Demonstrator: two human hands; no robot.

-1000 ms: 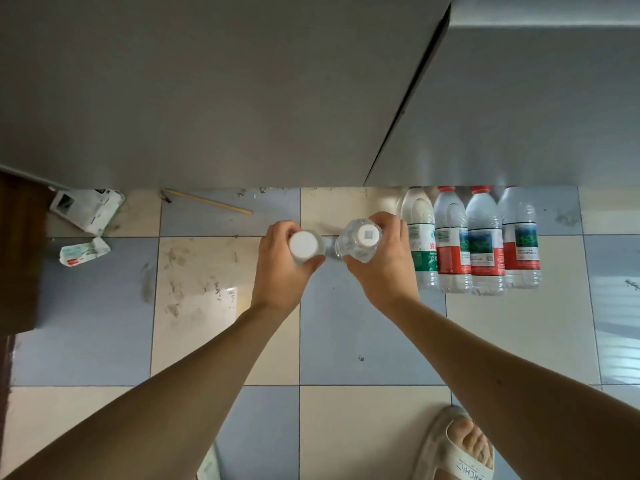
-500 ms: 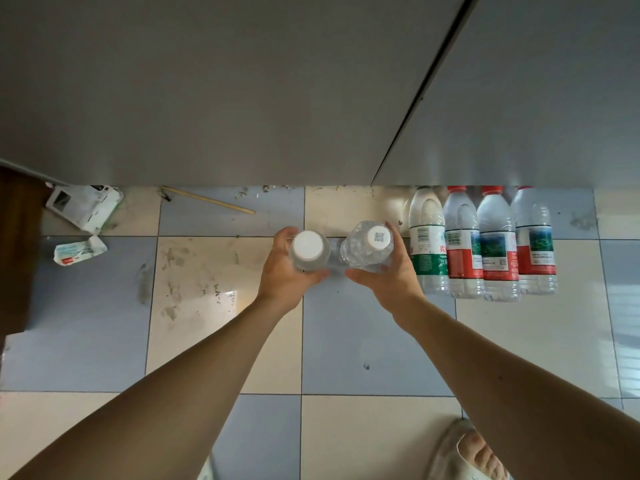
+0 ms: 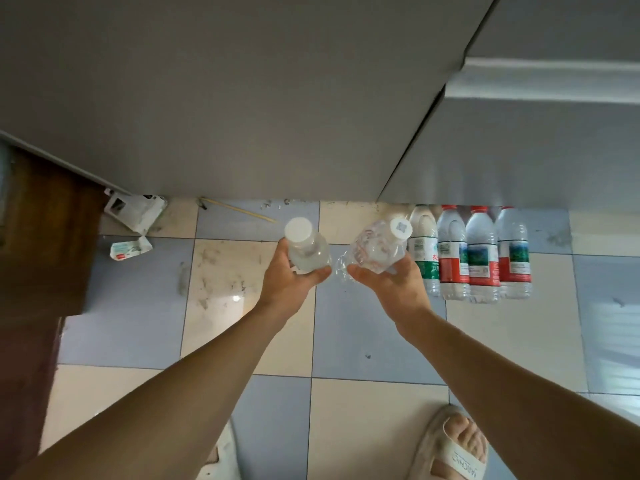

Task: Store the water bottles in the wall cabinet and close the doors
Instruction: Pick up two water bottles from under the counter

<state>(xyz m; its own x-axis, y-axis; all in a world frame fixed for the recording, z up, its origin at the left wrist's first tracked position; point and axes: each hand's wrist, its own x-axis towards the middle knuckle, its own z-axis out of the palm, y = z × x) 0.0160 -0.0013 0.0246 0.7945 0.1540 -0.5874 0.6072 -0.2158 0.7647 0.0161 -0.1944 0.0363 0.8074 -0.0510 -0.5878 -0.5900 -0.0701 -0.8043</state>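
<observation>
The left hand is wrapped from below around a clear plastic bottle, fingers curled tight on its smooth rounded shoulder; the flat white cap faces the camera. Just to the right, the right hand cups a second clear bottle in its palm — this one crinkled and faceted, tilted so its white cap with a small printed code leans to the right. The thumb tips of the two hands nearly meet between the bottles, which stand close but apart.

Beyond the right-hand grip, against the wall, four more water bottles stand upright in a row touching one another: one with a green label nearest the hand, then three with red-and-green labels and red caps.

Above both grips runs a broad, matte grey cabinet surface, split by a dark slanting seam.

Below lies a glossy floor of blue-grey and cream square tiles, scuffed and stained left of the left hand. Farther left sit crumpled white packaging, a small flattened wrapper and a thin stick. A dark brown wooden panel fills the far left edge. Near the bottom, a pale slipper shows — toes exposed.
</observation>
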